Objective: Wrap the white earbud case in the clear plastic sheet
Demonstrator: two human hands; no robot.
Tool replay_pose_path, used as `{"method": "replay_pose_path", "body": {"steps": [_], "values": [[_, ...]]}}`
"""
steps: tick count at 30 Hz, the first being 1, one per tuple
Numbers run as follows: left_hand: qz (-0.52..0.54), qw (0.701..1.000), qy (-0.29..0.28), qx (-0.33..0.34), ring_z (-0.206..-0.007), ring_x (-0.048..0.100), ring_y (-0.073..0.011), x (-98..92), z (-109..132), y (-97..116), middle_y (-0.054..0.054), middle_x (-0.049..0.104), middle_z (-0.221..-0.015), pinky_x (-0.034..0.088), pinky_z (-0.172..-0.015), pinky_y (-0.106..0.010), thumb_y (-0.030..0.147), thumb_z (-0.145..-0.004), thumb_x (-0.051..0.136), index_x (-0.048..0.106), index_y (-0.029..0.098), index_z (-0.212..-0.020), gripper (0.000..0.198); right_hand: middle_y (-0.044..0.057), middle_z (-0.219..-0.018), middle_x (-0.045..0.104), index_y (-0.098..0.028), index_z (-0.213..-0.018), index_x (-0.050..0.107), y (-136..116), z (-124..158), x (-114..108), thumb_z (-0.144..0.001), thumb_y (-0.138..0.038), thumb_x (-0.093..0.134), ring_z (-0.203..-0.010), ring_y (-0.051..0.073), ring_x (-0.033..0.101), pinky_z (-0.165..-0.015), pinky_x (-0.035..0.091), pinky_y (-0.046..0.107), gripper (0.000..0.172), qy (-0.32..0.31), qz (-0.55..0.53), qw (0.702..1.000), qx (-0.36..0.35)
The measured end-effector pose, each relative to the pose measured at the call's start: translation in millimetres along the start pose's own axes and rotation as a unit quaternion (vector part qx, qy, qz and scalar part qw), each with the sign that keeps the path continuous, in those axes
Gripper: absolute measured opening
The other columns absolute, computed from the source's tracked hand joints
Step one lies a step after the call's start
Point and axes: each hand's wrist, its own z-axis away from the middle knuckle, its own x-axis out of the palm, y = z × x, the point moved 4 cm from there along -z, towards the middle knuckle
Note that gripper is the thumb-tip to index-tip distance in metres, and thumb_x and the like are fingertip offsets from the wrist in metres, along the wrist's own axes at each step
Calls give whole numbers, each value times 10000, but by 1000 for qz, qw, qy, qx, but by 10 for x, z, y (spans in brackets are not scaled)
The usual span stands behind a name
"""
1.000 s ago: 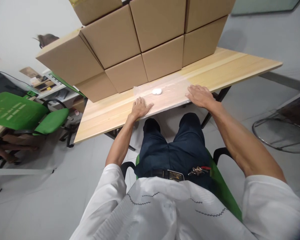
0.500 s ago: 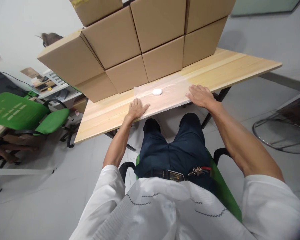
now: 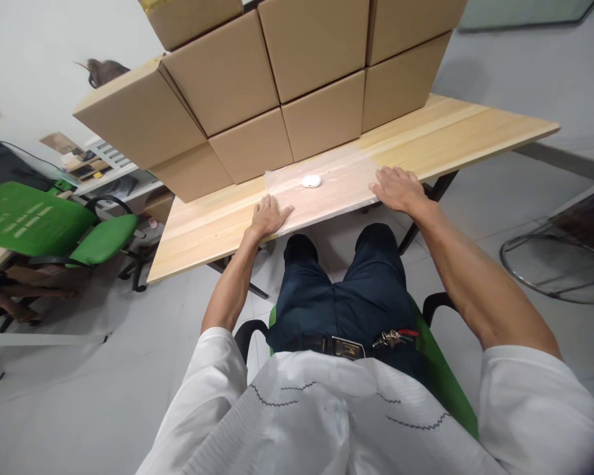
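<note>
A small white rounded case (image 3: 311,181), like an earbud case, lies on a clear plastic sheet (image 3: 336,198) spread over the wooden table (image 3: 198,237). My left hand (image 3: 268,216) rests flat at the table's front edge, by the sheet's left side, fingers stretched out. At the sheet's right side my right hand (image 3: 398,189) lies palm down with its fingers extended. Neither hand touches the white case, which sits between them and a little farther back.
Stacked cardboard boxes (image 3: 321,112) form a wall along the back of the table. To the left stands a green office chair (image 3: 103,237), with part of another person's legs (image 3: 34,293) near it. A round metal stool frame (image 3: 549,264) is at the right.
My left hand has shifted very slightly to the left. The right hand, the sheet and the white case look the same.
</note>
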Motion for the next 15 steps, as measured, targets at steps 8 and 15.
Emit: {"method": "replay_pose_path", "body": {"steps": [8,15], "values": [[-1,1000,11,9,-1822,274,-352,13,-14,-15,-261,333,-1913,226,-1475,-512,694,-1171,264,448,35,-1742,891,246,-1866,407,-107,-1777,451,41,-29,-28,-1164,-649,230,-1722,483,370,-1394,304,729,848,-3,-6,1000,11],[4,998,57,18,-1674,512,-349,-82,-68,-177,-246,618,-1706,326,-1433,-469,586,-1202,251,600,89,-1600,726,318,-1829,416,-39,-1681,541,136,-16,-241,-1194,-575,278,-1680,533,395,-1376,321,754,771,-14,6,999,45]]}}
